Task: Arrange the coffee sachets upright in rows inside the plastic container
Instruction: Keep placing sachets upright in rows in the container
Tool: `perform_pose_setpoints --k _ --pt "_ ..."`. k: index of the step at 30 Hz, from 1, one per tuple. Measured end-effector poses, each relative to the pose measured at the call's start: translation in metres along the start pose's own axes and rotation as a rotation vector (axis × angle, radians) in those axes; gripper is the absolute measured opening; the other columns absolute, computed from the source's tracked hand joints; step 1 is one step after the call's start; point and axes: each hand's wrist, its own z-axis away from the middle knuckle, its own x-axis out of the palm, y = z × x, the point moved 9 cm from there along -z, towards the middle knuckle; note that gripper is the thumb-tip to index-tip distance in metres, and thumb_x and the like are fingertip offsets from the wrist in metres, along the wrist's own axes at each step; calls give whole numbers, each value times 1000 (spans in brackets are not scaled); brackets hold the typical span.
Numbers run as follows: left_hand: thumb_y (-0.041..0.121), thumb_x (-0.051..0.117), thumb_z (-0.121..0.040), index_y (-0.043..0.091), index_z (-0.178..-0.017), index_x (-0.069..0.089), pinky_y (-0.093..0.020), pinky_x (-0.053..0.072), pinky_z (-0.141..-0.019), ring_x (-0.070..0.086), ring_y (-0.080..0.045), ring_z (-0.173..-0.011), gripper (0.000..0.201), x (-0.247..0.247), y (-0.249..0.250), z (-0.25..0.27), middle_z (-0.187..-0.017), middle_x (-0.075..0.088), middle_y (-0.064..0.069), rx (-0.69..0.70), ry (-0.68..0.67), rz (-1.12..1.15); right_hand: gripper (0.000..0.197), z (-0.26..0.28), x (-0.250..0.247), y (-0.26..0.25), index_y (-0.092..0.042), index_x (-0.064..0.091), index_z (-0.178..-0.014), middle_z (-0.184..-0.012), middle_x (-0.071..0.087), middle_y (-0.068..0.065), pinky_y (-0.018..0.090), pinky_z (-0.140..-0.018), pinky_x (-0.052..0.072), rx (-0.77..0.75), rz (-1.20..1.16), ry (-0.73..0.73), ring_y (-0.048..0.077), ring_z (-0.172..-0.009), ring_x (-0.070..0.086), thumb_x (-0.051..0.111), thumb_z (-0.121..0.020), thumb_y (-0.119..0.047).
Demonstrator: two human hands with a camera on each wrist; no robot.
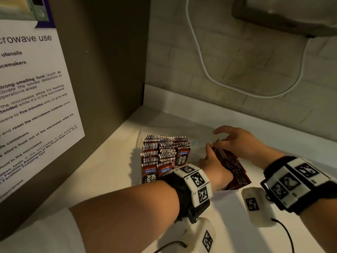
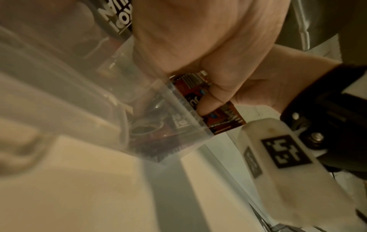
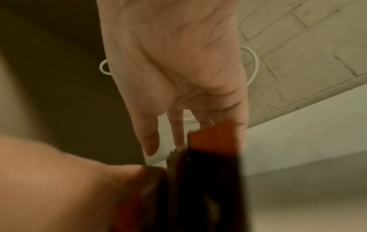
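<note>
**A:** So where's this at? Looks like roughly 3 rows of red-and-black foil coffee sachets (image 1: 165,152) already stand upright in the left part of the clear plastic container (image 1: 197,141), which sits on the white table (image 1: 102,179) in the corner.

**B:** Yeah, I'd say it's mid-load. The left hand (image 1: 212,162) has its fingers curled around a leaning bunch of red sachets (image 1: 231,167) at the container's right side; the left wrist view shows fingers wrapped on the packets right at the clear wall. The right hand (image 1: 238,141) sits over the top of that bunch with fingers relaxed and spread, touching the upper edges rather than gripping.

**A:** Next move?

**B:** My guess: tip the bunch vertical and slide it in beside the standing rows, with the right hand squaring the tops so none fan out or flop.

**A:** Anything in the way?

**B:** It's tight. A dark cabinet panel (image 1: 109,61) with a printed white microwave notice (image 1: 36,92) stands close on the left, and a white cable (image 1: 206,70) loops down the tiled wall behind. The standing rows could topple if nudged.
</note>
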Motion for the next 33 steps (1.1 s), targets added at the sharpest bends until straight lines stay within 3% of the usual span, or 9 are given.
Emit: perform_pose_setpoints --k 5,9,11,14,18,25,29,33 --pt "12 57 -89 30 -147 -27 -43 38 -109 45 -31 -130 104 -1 1 -4 -147 36 -16 8 4 -24 15 -8 8 -5 -27 64 -91 -89 58 -4 15 -54 38 -72 233 -4 10 -77 54 72 -79 -22" --pt "12 55 -90 27 -149 -23 -45 38 -108 47 -34 -128 99 -3 1 -4 -145 37 -20 8 22 -69 10 -9 5 -8 -25 65 -82 -79 52 -13 11 -51 34 -120 312 14 2 -70 49 72 -78 -19" --pt "14 51 -95 21 -151 -18 -41 35 -110 44 -34 -131 90 -4 2 -1 -147 35 -22 24 16 -96 12 -11 4 -10 -25 64 -80 -76 50 -18 7 -49 32 -138 332 22 -1 -67 47 72 -79 -16" --pt "12 51 -94 16 -153 -7 -37 38 -104 44 -33 -131 83 -1 6 -2 -147 36 -22 87 19 -35 12 -13 5 -10 -26 64 -78 -76 51 -17 7 -50 30 -149 350 23 -1 -68 48 71 -79 -17" --pt "23 48 -98 22 -151 -18 -40 30 -114 36 -28 -138 84 6 2 -6 -153 27 -14 27 -10 14 4 -11 11 -11 -26 67 -84 -80 56 -13 11 -55 36 -146 382 -39 7 -76 53 69 -80 -25" --pt "19 54 -94 27 -151 -18 -40 31 -114 31 -26 -139 92 8 -3 -7 -159 9 -9 16 1 127 8 -8 3 -18 -27 66 -78 -73 55 -16 7 -49 30 -187 396 37 -2 -64 48 73 -78 -22" --pt "21 48 -96 30 -150 -20 -41 36 -111 40 -28 -134 87 4 -6 -5 -156 20 -6 -18 21 154 11 -6 -9 -21 -26 69 -82 -81 60 -10 11 -52 32 -192 354 82 6 -73 52 72 -77 -17" --pt "11 49 -96 26 -149 -24 -36 37 -109 42 -28 -131 92 -3 -5 2 -150 30 -12 -36 20 157 13 -2 -23 -25 -24 70 -84 -82 58 -11 10 -54 32 -198 341 129 8 -78 52 72 -77 -14"
